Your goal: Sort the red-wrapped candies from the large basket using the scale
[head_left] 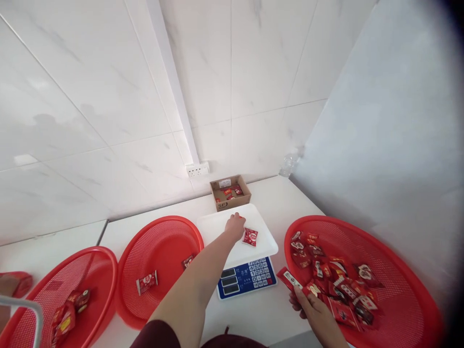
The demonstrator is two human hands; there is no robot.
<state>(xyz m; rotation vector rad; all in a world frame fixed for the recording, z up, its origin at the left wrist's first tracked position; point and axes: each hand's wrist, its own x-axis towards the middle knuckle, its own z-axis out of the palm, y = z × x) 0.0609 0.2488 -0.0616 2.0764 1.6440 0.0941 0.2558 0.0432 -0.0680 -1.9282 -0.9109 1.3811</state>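
My left hand reaches over the white weighing pan of a digital scale. Its fingers are curled, and a speck of red shows at the fingertips; what they hold is mostly hidden. Beside that hand a red snack packet lies on the pan. The scale's blue keypad panel sits below the pan's front edge. My right hand pinches a long red packet between thumb and fingers, at the left rim of a large red basket. Several assorted red packets are heaped inside this basket.
Behind the pan is a small cardboard box holding a few red packets. A red mesh basket with two packets stands left of the scale. Further left, another red basket holds several packets. A wall socket is above the table.
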